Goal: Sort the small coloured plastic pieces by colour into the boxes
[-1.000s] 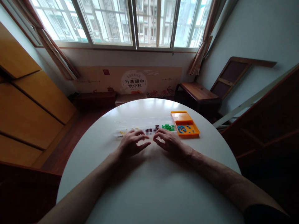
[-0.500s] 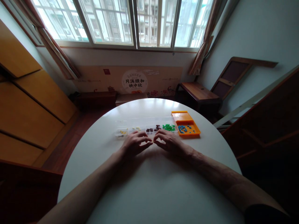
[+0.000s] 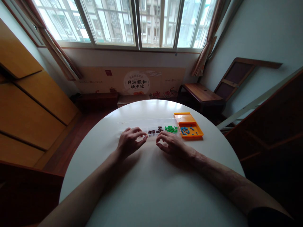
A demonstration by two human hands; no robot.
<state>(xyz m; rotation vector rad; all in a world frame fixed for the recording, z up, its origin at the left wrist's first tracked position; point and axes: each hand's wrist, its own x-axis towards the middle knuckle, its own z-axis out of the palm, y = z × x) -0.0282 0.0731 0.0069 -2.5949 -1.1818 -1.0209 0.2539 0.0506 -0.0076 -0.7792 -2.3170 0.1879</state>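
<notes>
My left hand (image 3: 130, 140) is raised a little over the white table, in front of the left part of a clear compartment box (image 3: 142, 121). Its thumb and index finger come together in a pinch; whatever lies between them is too small to make out. To its right, my right hand (image 3: 172, 142) also pinches, thumb against index finger, just in front of the box. Dark brown small pieces (image 3: 159, 129) and green small pieces (image 3: 170, 129) lie in the box's compartments. My left hand covers the left compartments.
An orange tray (image 3: 200, 133) with its lid part folded back stands at the box's right end, holding several small blue pieces (image 3: 184, 130). The round white table (image 3: 151, 195) curves away on both sides. Beyond it are a wooden bench (image 3: 201, 92) and a window.
My left hand has moved left and slightly back, away from my right hand, so the fingertips that met are now apart. My right hand has stayed almost in place.
</notes>
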